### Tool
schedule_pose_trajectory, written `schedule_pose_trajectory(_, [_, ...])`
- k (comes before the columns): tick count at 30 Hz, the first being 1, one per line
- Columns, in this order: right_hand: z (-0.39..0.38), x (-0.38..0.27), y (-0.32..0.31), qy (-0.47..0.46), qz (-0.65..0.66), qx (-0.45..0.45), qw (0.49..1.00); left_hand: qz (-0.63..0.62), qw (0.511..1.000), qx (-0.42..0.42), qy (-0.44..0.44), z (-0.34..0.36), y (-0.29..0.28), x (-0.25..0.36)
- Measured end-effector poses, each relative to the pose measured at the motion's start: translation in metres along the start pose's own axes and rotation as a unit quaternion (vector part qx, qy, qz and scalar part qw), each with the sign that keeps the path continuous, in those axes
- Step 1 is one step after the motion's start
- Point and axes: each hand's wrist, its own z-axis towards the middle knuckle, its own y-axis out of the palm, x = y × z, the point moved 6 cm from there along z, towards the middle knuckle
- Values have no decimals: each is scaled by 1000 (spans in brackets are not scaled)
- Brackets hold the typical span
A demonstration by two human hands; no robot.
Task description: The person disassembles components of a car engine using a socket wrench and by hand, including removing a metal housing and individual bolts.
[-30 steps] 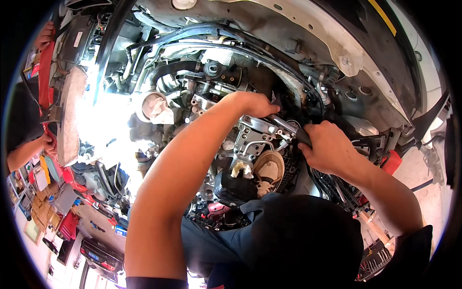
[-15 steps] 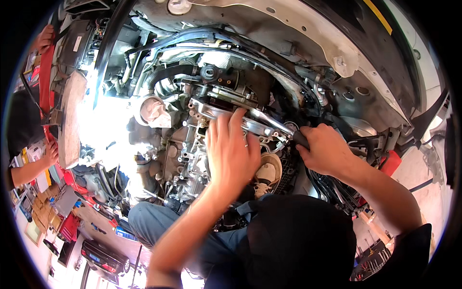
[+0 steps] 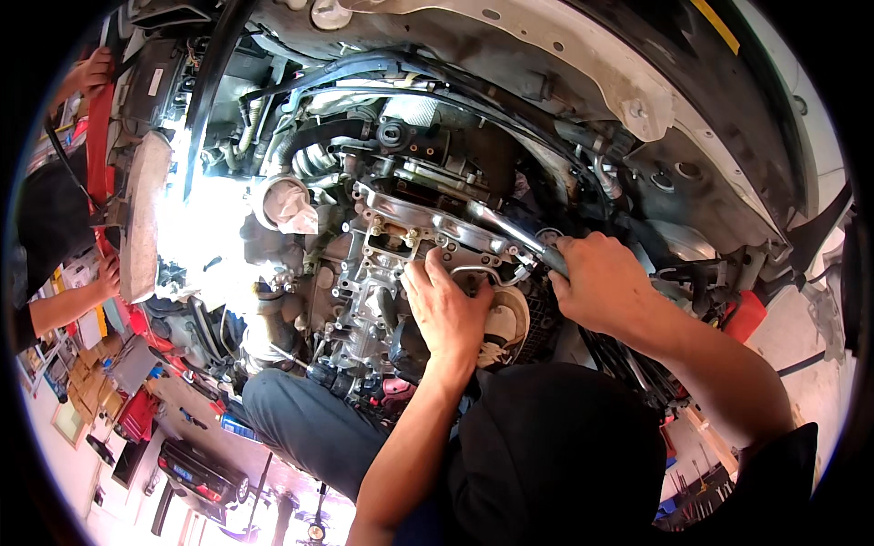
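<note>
An engine with a bare silvery top [image 3: 364,314] lies under my hands in a vehicle's engine bay. My right hand [image 3: 605,287] is wrapped round the dark handle of a ratchet [image 3: 510,226], whose chrome shaft slants up and left to a shiny metal rail [image 3: 414,217] on the engine. What the ratchet's head sits on is too small to make out. My left hand [image 3: 448,314] holds nothing; its fingertips rest by the openings just below the rail, thumb apart. Beside it, a curved metal pipe [image 3: 478,271] and a pale round opening [image 3: 505,323] show.
Wadded paper plugs a round pipe mouth [image 3: 289,207], near a glaring work light [image 3: 205,237]. At the far left, another person's hands [image 3: 96,73] hold a red bar [image 3: 98,150]. Hoses [image 3: 364,77] arch behind the engine. A dark rounded shape [image 3: 560,455] covers the lower middle.
My left hand has come off the metal rail and moved nearer, over the engine's top. My right hand and the ratchet handle have shifted slightly to the left.
</note>
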Motion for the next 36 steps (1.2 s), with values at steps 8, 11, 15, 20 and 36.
schedule_pose_trajectory(8, [2, -3, -2, -25, 7, -4, 1000, 14, 1000, 20, 8, -1, 1, -2])
schedule_pose_trajectory(11, [1, -1, -3, -12, 7, -1, 1000, 10, 1000, 22, 16, -4, -2, 1])
schedule_pose_trajectory(15, [3, 2, 1, -12, 12, -7, 1000, -32, 999, 25, 24, -6, -7, 3])
schedule_pose_trajectory(20, [3, 1, 2, 3, 7, -15, 1000, -82, 997, 5, -8, -11, -5, -5])
schedule_pose_trajectory(36, [4, -1, 2, -2, 0, -11, 1000, -119, 993, -13, 19, -6, -1, -1])
